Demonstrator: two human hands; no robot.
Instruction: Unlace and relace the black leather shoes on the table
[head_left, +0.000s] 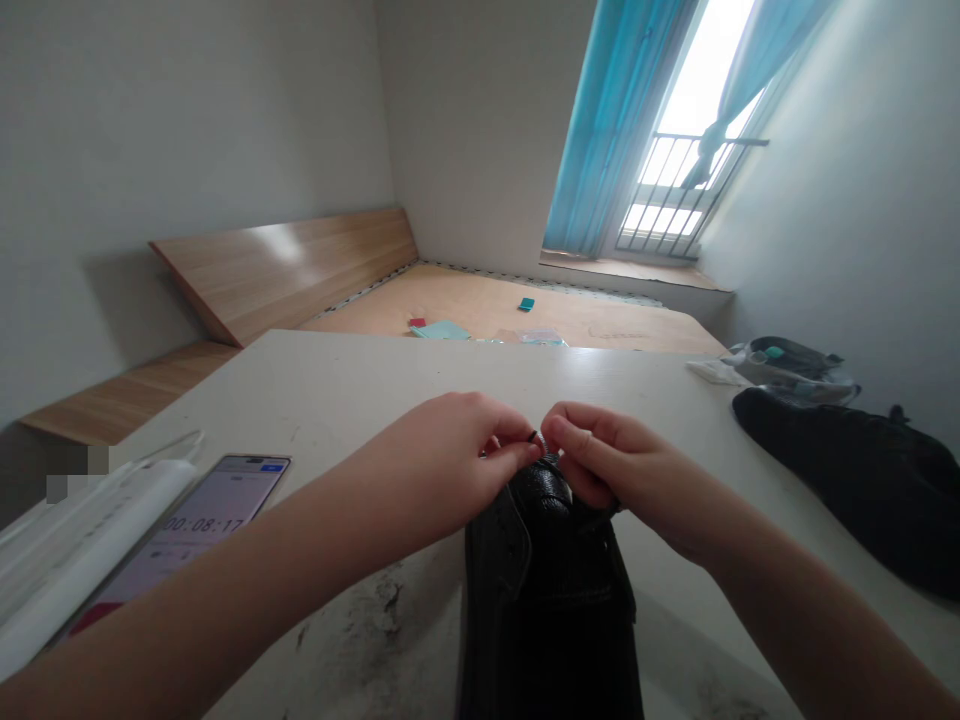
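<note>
Black leather bag [544,610] resting on a white table [315,400], left hand [450,460] and right hand [600,460] nearly closed, both pinching a small dark ring [534,437] above the bag's top edge

The phone [225,510] showed a timer reading 00:08:17 on its screen; the smaller text around it was too blurred to read.
</note>
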